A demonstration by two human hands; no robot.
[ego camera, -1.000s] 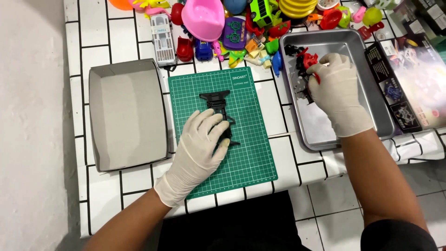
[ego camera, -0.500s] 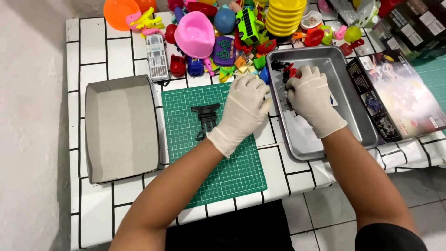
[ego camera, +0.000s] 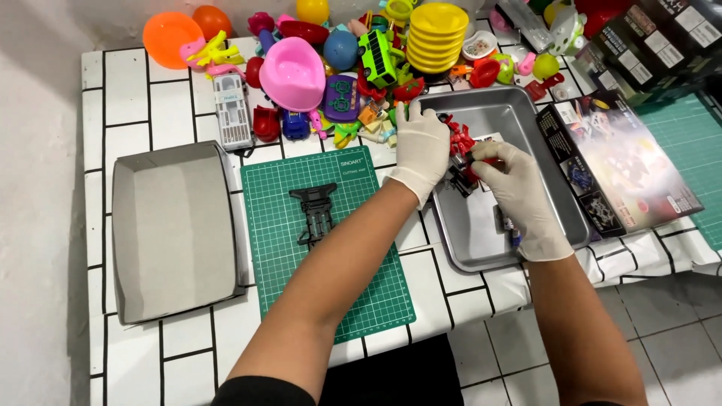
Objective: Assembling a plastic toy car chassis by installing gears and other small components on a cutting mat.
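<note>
White-tiled tabletop (ego camera: 135, 90) with black grout, metal tray (ego camera: 560, 203) at right, green cutting mat (ego camera: 353, 278) at centre, grey cardboard box lid (ego camera: 173, 233) at left. Both gloved hands inside tray: left hand (ego camera: 423, 150) curled over red-and-black toy parts (ego camera: 460, 144), right hand (ego camera: 519, 197) pinching same cluster from near side, exact finger gap unclear. Cluster directly between both sets of fingers, equally near each; black toy chassis (ego camera: 316, 212) untouched on mat, long axis front-to-back, closer to left arm.
</note>
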